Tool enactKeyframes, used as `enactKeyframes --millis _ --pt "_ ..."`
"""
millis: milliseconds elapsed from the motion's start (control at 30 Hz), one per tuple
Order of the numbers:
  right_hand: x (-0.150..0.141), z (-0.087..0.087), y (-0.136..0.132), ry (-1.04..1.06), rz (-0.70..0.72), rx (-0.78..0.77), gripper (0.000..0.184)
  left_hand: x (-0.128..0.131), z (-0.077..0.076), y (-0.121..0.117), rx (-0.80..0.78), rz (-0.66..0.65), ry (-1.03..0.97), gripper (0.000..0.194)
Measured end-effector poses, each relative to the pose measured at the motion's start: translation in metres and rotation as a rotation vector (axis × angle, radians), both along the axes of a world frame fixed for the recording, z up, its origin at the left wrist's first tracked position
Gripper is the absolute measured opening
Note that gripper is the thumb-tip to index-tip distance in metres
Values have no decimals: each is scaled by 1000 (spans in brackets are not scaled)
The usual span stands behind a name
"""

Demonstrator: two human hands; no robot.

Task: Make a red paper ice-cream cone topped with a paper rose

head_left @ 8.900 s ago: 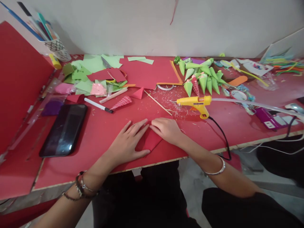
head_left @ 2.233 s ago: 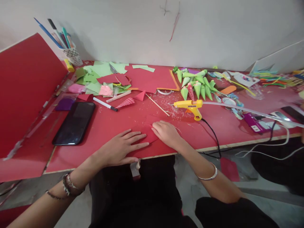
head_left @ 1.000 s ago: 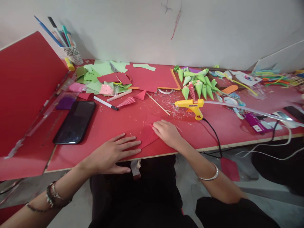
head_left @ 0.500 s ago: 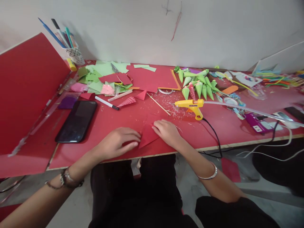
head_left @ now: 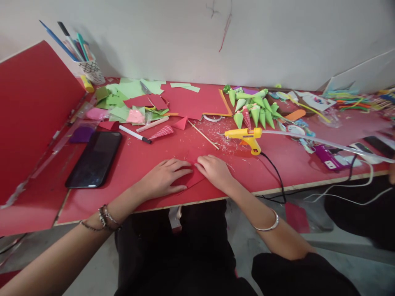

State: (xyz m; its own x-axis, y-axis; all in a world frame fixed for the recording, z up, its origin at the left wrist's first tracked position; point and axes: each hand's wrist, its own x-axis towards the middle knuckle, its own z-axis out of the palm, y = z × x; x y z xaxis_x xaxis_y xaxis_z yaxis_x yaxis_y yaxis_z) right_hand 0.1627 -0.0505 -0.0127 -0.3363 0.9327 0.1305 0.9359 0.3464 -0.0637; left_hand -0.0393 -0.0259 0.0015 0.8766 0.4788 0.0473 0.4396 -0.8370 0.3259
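Observation:
A piece of red paper (head_left: pixel 194 177) lies near the table's front edge, hard to tell from the red tabletop. Across its left side my left hand (head_left: pixel 162 177) rests with the fingers stretched and the thumb apart. My right hand (head_left: pixel 214 172) has its fingers curled together at the paper's upper right edge, pinching it. Both hands are close to each other, fingertips almost meeting. Beyond them lie a thin wooden stick (head_left: pixel 203 135) and a red patterned paper cone (head_left: pixel 162 132). To the right sits a yellow glue gun (head_left: pixel 245 135) with a long glue stick in its back.
A black phone (head_left: pixel 95 159) lies left, by a white marker (head_left: pixel 135 134). Green paper scraps (head_left: pixel 119 96) and several green paper cones (head_left: pixel 256 107) are at the back. A cup (head_left: pixel 92 70) holds pens. The glue gun's black cord (head_left: pixel 279 174) hangs over the front edge.
My left hand has slid right and forward onto the red paper, covering more of it. My right hand stays at the paper's edge. The view has shifted slightly.

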Motion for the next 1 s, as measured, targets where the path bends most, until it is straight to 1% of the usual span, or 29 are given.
enactKeyframes --millis 300,567,1000 --pt "-2 -2 -2 -40 -31 89 27 -4 0 -1 34 -82 37 44" --pt "-4 -1 0 -40 -65 37 28 -7 0 -1 -21 -91 54 47" --pt "-6 4 0 -64 -95 62 29 -10 -1 1 -33 -104 106 52"
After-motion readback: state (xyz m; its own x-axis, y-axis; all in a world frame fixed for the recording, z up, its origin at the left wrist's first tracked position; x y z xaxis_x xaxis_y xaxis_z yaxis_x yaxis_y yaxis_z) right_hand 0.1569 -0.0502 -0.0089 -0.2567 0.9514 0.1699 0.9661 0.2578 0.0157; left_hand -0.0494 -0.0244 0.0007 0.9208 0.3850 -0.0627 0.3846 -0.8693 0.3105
